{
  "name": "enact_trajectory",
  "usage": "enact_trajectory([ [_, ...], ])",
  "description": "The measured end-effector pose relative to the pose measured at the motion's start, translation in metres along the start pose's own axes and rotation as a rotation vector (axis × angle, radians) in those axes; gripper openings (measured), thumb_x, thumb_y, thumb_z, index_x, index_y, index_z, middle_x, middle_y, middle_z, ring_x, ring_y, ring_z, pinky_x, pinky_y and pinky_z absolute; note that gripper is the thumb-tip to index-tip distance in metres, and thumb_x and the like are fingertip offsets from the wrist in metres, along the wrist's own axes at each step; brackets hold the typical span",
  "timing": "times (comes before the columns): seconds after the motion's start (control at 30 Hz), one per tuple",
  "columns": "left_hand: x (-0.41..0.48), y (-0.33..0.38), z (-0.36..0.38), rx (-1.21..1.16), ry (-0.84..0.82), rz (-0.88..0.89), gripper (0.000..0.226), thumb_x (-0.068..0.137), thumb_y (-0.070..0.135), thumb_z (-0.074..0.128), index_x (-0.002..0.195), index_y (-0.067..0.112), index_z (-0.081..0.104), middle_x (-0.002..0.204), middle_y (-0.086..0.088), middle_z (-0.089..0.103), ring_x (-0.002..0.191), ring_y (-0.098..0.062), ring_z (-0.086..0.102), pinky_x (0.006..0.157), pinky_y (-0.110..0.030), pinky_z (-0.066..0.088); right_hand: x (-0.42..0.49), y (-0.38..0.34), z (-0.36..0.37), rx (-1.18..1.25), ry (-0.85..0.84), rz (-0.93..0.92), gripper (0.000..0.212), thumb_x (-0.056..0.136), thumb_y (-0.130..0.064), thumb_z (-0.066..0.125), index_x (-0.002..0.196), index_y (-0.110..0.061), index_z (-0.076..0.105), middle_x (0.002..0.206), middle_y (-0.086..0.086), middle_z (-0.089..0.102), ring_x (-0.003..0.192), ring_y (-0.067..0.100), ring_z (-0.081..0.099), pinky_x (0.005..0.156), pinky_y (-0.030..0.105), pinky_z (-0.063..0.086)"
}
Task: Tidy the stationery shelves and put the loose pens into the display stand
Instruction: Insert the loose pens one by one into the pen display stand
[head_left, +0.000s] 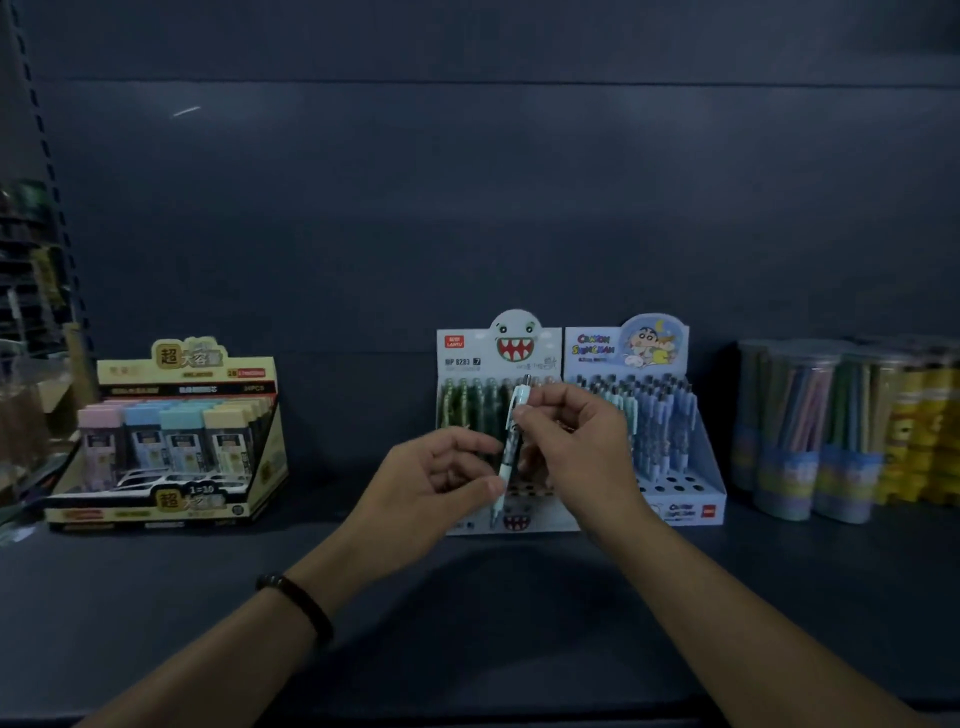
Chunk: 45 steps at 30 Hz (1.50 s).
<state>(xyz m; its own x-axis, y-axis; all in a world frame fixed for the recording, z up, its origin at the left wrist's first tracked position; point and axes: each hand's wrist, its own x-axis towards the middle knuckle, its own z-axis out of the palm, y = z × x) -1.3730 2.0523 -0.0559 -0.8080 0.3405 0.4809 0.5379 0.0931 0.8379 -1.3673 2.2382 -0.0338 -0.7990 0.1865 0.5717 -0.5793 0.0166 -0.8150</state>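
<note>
Left hand (436, 483) and right hand (576, 441) pinch pen (507, 457) (slightly tilted) before display stand (498, 349).

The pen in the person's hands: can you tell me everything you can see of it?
The pen is a slim click pen, seemingly plastic: pale barrel with a blurred dark pattern, pale clip, small metallic button on top. It is nearly upright, tip down, top leaning slightly right. The right hand pinches it near the clip; the left hand pinches the lower barrel. It is held in front of the toothy-face display stand.
</note>
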Motion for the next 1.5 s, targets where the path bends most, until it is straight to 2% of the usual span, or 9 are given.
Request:
enact_trajectory([
  [0.1, 0.006, 0.021, 0.023, 0.081, 0.024, 0.030, 0.030, 0.088, 0.012, 0.083, 0.111, 0.027, 0.071, 0.090, -0.001, 0.077, 0.082, -0.025, 0.072, 0.077, -0.037, 0.062, 0.002, -0.012, -0.022, -0.066, 0.040, -0.056, 0.006, 0.094, -0.004, 0.074, 0.094, -0.001, 0.069, 0.075, 0.012, 0.063, 0.059, 0.014, 0.057, 0.054, 0.024, 0.051],
  [0.2, 0.014, 0.028, 0.050, 0.129, 0.049, 0.069, 0.027, 0.092, 0.012, 0.078, 0.109, 0.033, 0.070, 0.088, 0.004, 0.073, 0.076, -0.022, 0.067, 0.073, -0.036, 0.063, 0.007, -0.021, -0.045, -0.082, 0.072, -0.092, 0.007, 0.094, -0.007, 0.074, 0.098, -0.007, 0.068, 0.075, 0.007, 0.063, 0.058, 0.020, 0.057, 0.054, 0.034, 0.051],
  [0.3, 0.020, 0.025, 0.075, 0.285, 0.084, 0.117, 0.028, 0.094, 0.011, 0.075, 0.110, 0.033, 0.069, 0.089, 0.010, 0.070, 0.071, -0.010, 0.064, 0.067, -0.019, 0.055, 0.012, -0.024, -0.071, -0.133, 0.129, -0.132, 0.025, 0.097, -0.008, 0.071, 0.115, -0.025, 0.067, 0.077, 0.004, 0.065, 0.064, 0.030, 0.066, 0.060, 0.045, 0.056],
  [0.43, 0.022, 0.005, 0.096, 0.643, 0.091, 0.326, 0.027, 0.093, 0.018, 0.075, 0.115, 0.031, 0.066, 0.106, 0.026, 0.057, 0.094, 0.004, 0.058, 0.082, -0.007, 0.045, 0.027, -0.013, -0.100, -0.310, 0.181, -0.237, 0.034, 0.101, -0.019, 0.068, 0.128, -0.039, 0.063, 0.086, -0.005, 0.067, 0.076, 0.022, 0.069, 0.068, 0.038, 0.058],
  [0.53, 0.021, -0.010, 0.104, 0.908, 0.042, 0.414, 0.030, 0.092, 0.031, 0.070, 0.121, 0.034, 0.063, 0.114, 0.021, 0.054, 0.103, -0.002, 0.051, 0.093, -0.022, 0.046, 0.034, -0.002, -0.111, -0.405, 0.187, -0.314, 0.034, 0.101, -0.018, 0.069, 0.131, -0.033, 0.064, 0.086, -0.012, 0.066, 0.074, 0.013, 0.067, 0.069, 0.027, 0.055],
  [0.63, 0.018, -0.014, 0.108, 1.026, 0.021, 0.455, 0.036, 0.090, 0.027, 0.069, 0.125, 0.034, 0.067, 0.111, 0.018, 0.053, 0.100, -0.012, 0.046, 0.088, -0.030, 0.047, 0.032, 0.011, -0.113, -0.464, 0.221, -0.406, 0.034, 0.100, -0.016, 0.070, 0.131, -0.029, 0.066, 0.083, -0.009, 0.066, 0.074, 0.014, 0.067, 0.071, 0.031, 0.056],
  [1.2, 0.020, -0.022, 0.103, 1.055, 0.059, 0.438, 0.034, 0.092, 0.018, 0.065, 0.117, 0.036, 0.077, 0.099, 0.019, 0.057, 0.094, -0.014, 0.046, 0.081, -0.035, 0.050, 0.033, 0.024, -0.104, -0.726, -0.003, -0.384, 0.032, 0.099, -0.025, 0.073, 0.129, -0.034, 0.068, 0.080, -0.026, 0.062, 0.070, -0.008, 0.062, 0.071, 0.023, 0.055],
  [1.37, 0.020, -0.024, 0.102, 1.039, 0.056, 0.438, 0.033, 0.091, 0.022, 0.059, 0.115, 0.036, 0.078, 0.099, 0.017, 0.057, 0.094, -0.015, 0.047, 0.081, -0.035, 0.049, 0.032, 0.027, -0.105, -0.835, -0.045, -0.329, 0.043, 0.099, -0.018, 0.060, 0.135, -0.042, 0.064, 0.058, -0.015, 0.054, 0.055, 0.006, 0.055, 0.061, 0.037, 0.057],
  [1.5, 0.020, -0.025, 0.101, 1.019, 0.051, 0.438, 0.032, 0.089, 0.021, 0.061, 0.113, 0.035, 0.077, 0.100, 0.016, 0.057, 0.095, -0.016, 0.047, 0.080, -0.037, 0.050, 0.030, 0.030, -0.106, -0.858, -0.078, -0.260, 0.057, 0.097, -0.013, 0.054, 0.142, -0.048, 0.058, 0.056, -0.019, 0.056, 0.050, 0.011, 0.051, 0.055, 0.032, 0.053],
])
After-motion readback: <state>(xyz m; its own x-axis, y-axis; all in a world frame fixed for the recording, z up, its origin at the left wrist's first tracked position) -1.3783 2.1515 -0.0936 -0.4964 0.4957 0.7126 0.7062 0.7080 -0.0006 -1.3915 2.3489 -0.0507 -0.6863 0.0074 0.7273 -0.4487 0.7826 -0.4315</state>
